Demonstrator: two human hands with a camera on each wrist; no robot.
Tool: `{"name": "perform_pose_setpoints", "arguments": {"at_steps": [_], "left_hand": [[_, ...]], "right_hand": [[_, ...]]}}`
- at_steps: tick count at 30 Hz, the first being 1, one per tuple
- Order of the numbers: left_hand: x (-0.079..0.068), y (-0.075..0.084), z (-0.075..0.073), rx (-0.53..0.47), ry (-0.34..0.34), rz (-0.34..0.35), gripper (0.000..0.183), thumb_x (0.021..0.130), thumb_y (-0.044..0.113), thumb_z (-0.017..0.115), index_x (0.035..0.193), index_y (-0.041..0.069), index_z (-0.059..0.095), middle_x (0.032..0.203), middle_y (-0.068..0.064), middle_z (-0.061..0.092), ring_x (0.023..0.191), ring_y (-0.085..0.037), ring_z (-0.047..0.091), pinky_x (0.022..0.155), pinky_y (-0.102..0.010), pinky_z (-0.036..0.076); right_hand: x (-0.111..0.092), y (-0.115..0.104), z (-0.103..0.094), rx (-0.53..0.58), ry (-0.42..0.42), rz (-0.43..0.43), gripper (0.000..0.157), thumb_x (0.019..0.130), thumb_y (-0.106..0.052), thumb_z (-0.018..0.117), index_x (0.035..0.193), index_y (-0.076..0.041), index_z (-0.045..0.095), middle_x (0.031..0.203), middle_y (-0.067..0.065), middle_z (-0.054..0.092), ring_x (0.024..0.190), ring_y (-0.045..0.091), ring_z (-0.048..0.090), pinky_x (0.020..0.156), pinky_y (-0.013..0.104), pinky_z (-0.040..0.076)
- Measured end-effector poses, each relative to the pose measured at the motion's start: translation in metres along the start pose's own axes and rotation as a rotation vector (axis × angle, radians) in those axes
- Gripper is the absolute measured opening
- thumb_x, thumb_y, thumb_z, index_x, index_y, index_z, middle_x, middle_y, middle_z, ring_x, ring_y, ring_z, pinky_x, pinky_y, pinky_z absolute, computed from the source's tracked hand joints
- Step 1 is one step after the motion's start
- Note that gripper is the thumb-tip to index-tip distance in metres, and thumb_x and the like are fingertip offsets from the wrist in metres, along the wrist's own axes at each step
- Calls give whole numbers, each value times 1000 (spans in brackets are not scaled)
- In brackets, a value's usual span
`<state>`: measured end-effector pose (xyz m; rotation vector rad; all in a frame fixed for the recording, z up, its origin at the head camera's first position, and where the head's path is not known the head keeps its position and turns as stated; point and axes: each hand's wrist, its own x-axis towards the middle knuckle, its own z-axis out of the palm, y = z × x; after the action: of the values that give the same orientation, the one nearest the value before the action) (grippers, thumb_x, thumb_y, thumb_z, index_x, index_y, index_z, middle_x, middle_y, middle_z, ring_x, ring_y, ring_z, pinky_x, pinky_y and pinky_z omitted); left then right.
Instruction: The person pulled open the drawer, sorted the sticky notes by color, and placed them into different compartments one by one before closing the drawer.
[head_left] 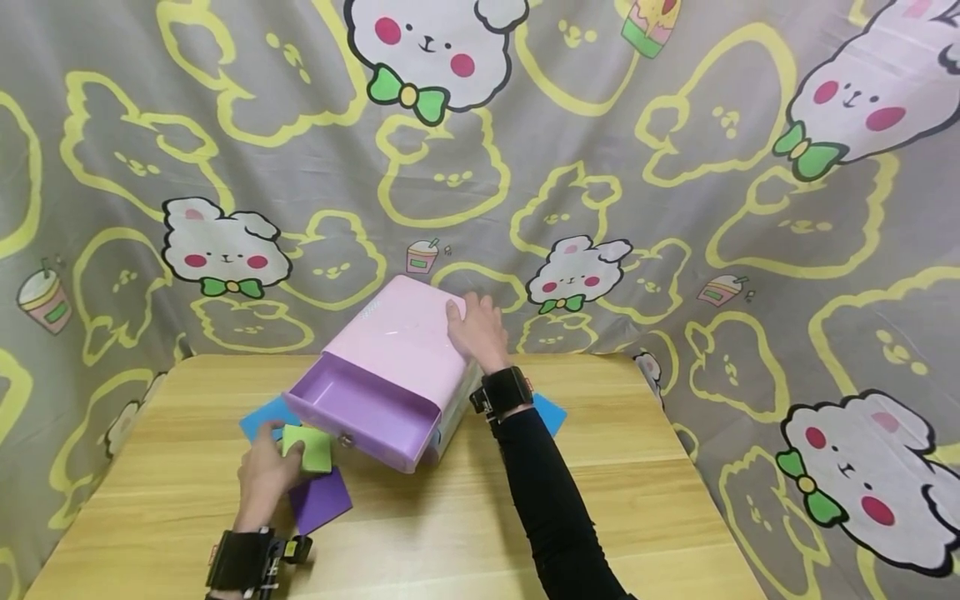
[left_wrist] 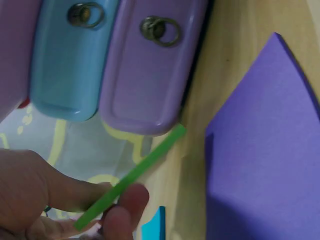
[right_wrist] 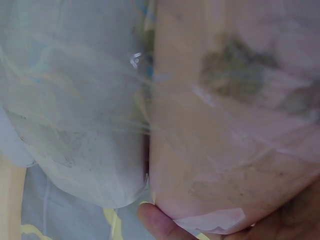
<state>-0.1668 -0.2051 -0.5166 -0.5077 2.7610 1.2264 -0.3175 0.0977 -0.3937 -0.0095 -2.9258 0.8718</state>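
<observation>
- Left hand [head_left: 268, 467], lower left of the head view, pinches a green square [head_left: 311, 448], hiding its left edge.
- Right hand [head_left: 482, 333], near centre, grips the pink drawer box [head_left: 397, 333] by its far corner; right-wrist view blurry.
- Purple square [head_left: 322, 504], lower left, partly covered.
- Blue piece [head_left: 552, 412], right of centre, cut off by the sleeve [head_left: 551, 500].

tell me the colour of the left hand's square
That square is green, best seen in the head view.

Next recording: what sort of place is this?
Probably an improvised indoor recording booth: a bunny-print curtain hangs behind and along both sides of a wood-grain table, and the person wears black devices on both wrists. Nothing beyond the curtain shows.
</observation>
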Motion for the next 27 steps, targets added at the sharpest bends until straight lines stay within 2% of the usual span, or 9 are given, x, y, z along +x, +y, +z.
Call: {"name": "perform_pose_setpoints", "arguments": {"at_steps": [3, 8, 10, 14, 17, 20, 22, 25, 27], "left_hand": [[-3, -1, -7, -30, 21, -10, 64, 102, 22, 53, 154, -5, 26, 135, -42, 52, 111, -57, 59, 85, -63, 50], [-11, -1, -19, -94, 114, -25, 63, 102, 21, 53, 154, -4, 28, 118, -32, 67, 71, -28, 69, 63, -38, 47], [-16, 0, -24, -172, 149, -40, 63, 103, 20, 51, 156, -2, 27, 122, -32, 64, 61, -20, 69, 57, -33, 50], [-26, 5, -34, -379, 224, -65, 64, 104, 17, 49, 160, 3, 21, 137, -35, 51, 56, -16, 71, 50, -30, 58], [-31, 11, -42, -476, 334, -60, 62, 104, 17, 49, 159, 6, 23, 130, -28, 53, 50, -10, 68, 50, -26, 57], [-34, 17, -47, -575, 471, -35, 58, 103, 16, 52, 157, 8, 30, 113, -12, 53, 45, -4, 64, 47, -22, 55], [-34, 20, -49, -696, 549, -5, 55, 101, 11, 54, 153, 9, 36, 104, -3, 48, 44, -3, 64, 47, -20, 54], [-35, 24, -52, -866, 604, 70, 52, 99, 6, 56, 148, 11, 41, 99, -4, 43, 43, -5, 64, 47, -19, 54], [-35, 27, -54, -935, 622, 125, 51, 98, 4, 58, 146, 11, 43, 99, -6, 44, 44, -7, 64, 47, -20, 54]], "right_hand": [[0, 0, 0, 0, -4, -4, 60, 105, -56, 31, 149, -16, 44, 141, 13, 47, 129, 34, 48, 104, 59, 46], [0, 0, 1, -1, 3, 1, 60, 105, -55, 32, 149, -17, 44, 142, 13, 47, 129, 34, 48, 103, 58, 47], [0, 0, 1, 3, 4, 2, 60, 105, -55, 32, 149, -17, 44, 142, 13, 47, 128, 33, 47, 103, 58, 47], [-1, 1, 0, 12, 2, 0, 60, 105, -55, 32, 149, -16, 44, 141, 13, 46, 129, 33, 47, 103, 58, 46], [0, 0, 1, 9, 9, -2, 59, 105, -55, 33, 148, -16, 44, 142, 14, 46, 130, 34, 47, 103, 59, 46], [0, 0, 2, -3, 20, -2, 59, 105, -54, 33, 147, -16, 45, 142, 14, 47, 131, 35, 47, 103, 59, 47], [0, 0, 2, -5, 24, -7, 59, 105, -55, 33, 147, -16, 46, 142, 14, 46, 132, 36, 46, 103, 60, 47], [-1, 0, 2, -2, 22, -9, 59, 105, -55, 32, 147, -16, 45, 143, 14, 46, 133, 35, 46, 104, 61, 46], [-1, 0, 2, 3, 23, -7, 59, 105, -55, 32, 148, -16, 46, 143, 14, 46, 133, 35, 46, 104, 61, 46]]}}
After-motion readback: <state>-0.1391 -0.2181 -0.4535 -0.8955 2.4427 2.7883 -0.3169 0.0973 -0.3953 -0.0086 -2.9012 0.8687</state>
